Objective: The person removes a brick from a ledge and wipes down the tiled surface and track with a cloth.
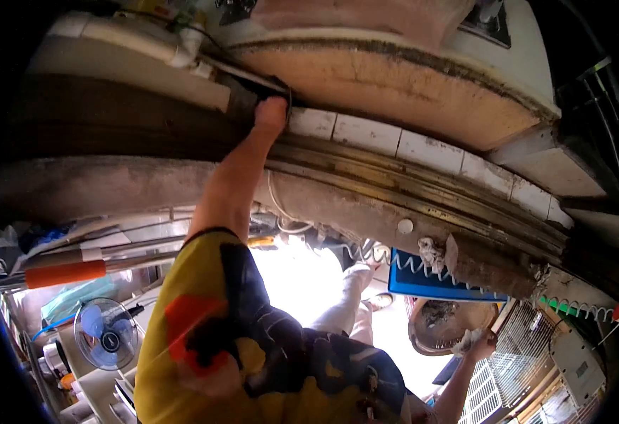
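Note:
My left hand (272, 113) reaches up to a dark gap at the end of a row of white tiles (366, 134). Its fingers are closed at the edge of the gap, and what they hold, if anything, is hidden. A thin dark cable or rod (242, 71) runs down to that spot. Low on the right, my right hand (485, 345) grips a crumpled whitish cloth (467, 342) beside a round brown basin (426, 331) with some dark matter in it.
Brown grooved rails (408, 187) cross below the tiles. A coiled pale hose (458, 277) hangs over a blue tray (401, 272). At left are a fan (106, 333) and an orange-sleeved pole (65, 274). Wire racks (514, 353) stand at lower right. A pale pipe (129, 41) runs upper left.

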`<state>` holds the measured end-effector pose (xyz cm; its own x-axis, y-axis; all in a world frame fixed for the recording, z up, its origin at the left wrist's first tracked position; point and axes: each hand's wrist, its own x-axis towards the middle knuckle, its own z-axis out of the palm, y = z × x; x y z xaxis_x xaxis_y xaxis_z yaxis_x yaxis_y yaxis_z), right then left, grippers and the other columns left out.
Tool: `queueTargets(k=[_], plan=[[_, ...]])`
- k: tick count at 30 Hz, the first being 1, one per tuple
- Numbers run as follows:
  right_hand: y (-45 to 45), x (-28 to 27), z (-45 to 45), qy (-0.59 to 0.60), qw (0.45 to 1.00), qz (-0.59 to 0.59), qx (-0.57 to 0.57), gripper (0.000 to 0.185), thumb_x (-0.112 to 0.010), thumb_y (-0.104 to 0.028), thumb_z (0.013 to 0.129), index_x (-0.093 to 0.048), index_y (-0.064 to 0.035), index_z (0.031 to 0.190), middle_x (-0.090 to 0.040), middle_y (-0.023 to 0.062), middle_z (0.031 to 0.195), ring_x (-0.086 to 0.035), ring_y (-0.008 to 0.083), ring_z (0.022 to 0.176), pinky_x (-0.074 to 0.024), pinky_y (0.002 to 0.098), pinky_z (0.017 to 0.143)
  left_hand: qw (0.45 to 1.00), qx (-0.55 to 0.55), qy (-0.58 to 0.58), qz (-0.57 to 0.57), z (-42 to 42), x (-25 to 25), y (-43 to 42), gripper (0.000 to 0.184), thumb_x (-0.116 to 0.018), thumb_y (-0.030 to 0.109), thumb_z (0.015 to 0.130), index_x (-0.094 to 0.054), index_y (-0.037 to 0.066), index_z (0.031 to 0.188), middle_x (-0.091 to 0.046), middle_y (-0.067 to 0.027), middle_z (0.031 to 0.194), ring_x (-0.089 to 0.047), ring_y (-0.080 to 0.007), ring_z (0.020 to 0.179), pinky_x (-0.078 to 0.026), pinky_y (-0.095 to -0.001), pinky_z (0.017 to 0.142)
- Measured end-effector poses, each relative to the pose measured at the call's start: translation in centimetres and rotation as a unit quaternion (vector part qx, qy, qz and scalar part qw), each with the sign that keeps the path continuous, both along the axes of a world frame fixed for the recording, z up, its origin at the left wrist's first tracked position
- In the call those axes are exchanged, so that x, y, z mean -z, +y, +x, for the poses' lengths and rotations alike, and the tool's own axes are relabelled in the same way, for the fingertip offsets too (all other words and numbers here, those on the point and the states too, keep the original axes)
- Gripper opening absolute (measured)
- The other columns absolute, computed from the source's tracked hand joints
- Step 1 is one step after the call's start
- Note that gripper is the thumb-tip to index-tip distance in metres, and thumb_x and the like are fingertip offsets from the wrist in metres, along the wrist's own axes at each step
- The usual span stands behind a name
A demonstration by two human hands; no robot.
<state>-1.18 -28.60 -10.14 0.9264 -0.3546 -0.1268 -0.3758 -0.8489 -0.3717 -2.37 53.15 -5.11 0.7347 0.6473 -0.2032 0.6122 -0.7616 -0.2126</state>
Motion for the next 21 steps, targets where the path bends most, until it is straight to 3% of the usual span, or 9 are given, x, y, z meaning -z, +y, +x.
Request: queueTargets(k=[3,6,10,11,13,16,18,19,21], plan=[[-0.2,0.1,0.0,0.015,1.000,-0.020,-0.009,0.041,-0.055,-0.038,0.079,-0.063,0.0004,0.092,-0.064,0.0190,0.089,-0.061,0.0345,0.076,-0.0469,0.0450,0.065,1.000,-0.026,0.008,-0.016,0.6,-3.5,-2.9,0.011,-0.053,0.003,0.079,-0.063,0.002,0.079,-0.061,-0.0184,0.088,-0.060,-0.0368,0.083,-0.051,-0.0449,0.072],[-0.5,0.2,0.3,0.012,1.000,-0.006,-0.002,0.040,-0.055,-0.037,0.079,-0.064,-0.0005,0.092,-0.064,0.0190,0.090,-0.061,0.0346,0.077,-0.0474,0.0450,0.065,0.995,-0.049,0.061,-0.054,0.6,-3.9,-3.9,0.012,-0.052,0.004,0.080,-0.064,0.002,0.083,-0.062,-0.0173,0.090,-0.060,-0.0349,0.086,-0.051,-0.0435,0.074],[-0.7,0.7,0.5,0.008,0.999,-0.028,-0.023,0.040,-0.057,-0.038,0.077,-0.064,-0.0010,0.092,-0.064,0.0195,0.090,-0.061,0.0346,0.077,-0.0473,0.0449,0.065,0.999,-0.028,0.039,-0.022,-0.7,-5.1,-5.1,0.015,-0.051,0.005,0.079,-0.060,0.004,0.091,-0.060,-0.0148,0.094,-0.059,-0.0323,0.088,-0.052,-0.0407,0.072],[-1.0,0.7,0.8,0.036,0.998,-0.050,-0.020,0.040,-0.058,-0.035,0.075,-0.063,0.0011,0.092,-0.063,0.0205,0.088,-0.061,0.0343,0.075,-0.0472,0.0442,0.065,0.998,0.011,-0.055,0.013,-1.1,-5.0,-6.2,0.016,-0.052,0.005,0.077,-0.059,0.004,0.091,-0.060,-0.0147,0.094,-0.059,-0.0322,0.088,-0.052,-0.0403,0.071],[-1.3,0.7,0.8,0.018,0.999,0.027,-0.030,0.037,-0.056,-0.032,0.079,-0.062,0.0027,0.090,-0.063,0.0218,0.085,-0.059,0.0354,0.073,-0.0460,0.0459,0.065,0.973,0.066,-0.210,0.062,-2.0,-5.2,-8.7,0.021,-0.053,0.000,0.069,-0.057,0.005,0.089,-0.059,-0.0153,0.092,-0.058,-0.0337,0.085,-0.051,-0.0385,0.069],[-1.5,0.5,0.9,0.003,0.995,0.047,-0.083,0.037,-0.056,-0.031,0.080,-0.062,0.0041,0.091,-0.062,0.0232,0.085,-0.058,0.0380,0.073,-0.0452,0.0462,0.065,0.932,0.046,-0.359,-0.007,-5.5,-7.4,-14.2,0.023,-0.050,-0.003,0.074,-0.056,0.003,0.095,-0.060,-0.0134,0.093,-0.059,-0.0300,0.085,-0.050,-0.0354,0.072],[-3.3,2.3,1.2,-0.002,0.992,0.045,-0.117,0.039,-0.057,-0.032,0.079,-0.062,0.0049,0.092,-0.062,0.0231,0.086,-0.058,0.0385,0.074,-0.0450,0.0460,0.065,0.823,-0.042,-0.515,-0.237,-9.7,-5.9,-16.6,0.023,-0.045,-0.002,0.082,-0.053,0.001,0.103,-0.059,-0.0136,0.098,-0.059,-0.0283,0.086,-0.050,-0.0375,0.070],[-1.9,0.9,1.1,0.022,0.997,0.045,-0.065,0.039,-0.058,-0.030,0.077,-0.062,0.0060,0.091,-0.062,0.0221,0.084,-0.057,0.0382,0.072,-0.0447,0.0453,0.063,0.736,-0.081,-0.578,-0.343,-11.6,-5.6,-18.1,0.024,-0.042,-0.001,0.086,-0.051,0.001,0.108,-0.059,-0.0138,0.100,-0.059,-0.0275,0.086,-0.050,-0.0385,0.069],[-0.4,-1.1,1.0,0.021,0.996,0.025,-0.088,0.038,-0.058,-0.029,0.076,-0.062,0.0063,0.090,-0.062,0.0225,0.083,-0.057,0.0374,0.070,-0.0441,0.0458,0.062,0.511,-0.335,-0.586,-0.532,-14.3,-10.1,-22.9,0.028,-0.038,0.004,0.090,-0.046,0.001,0.117,-0.057,-0.0120,0.105,-0.058,-0.0229,0.090,-0.050,-0.0377,0.076]])
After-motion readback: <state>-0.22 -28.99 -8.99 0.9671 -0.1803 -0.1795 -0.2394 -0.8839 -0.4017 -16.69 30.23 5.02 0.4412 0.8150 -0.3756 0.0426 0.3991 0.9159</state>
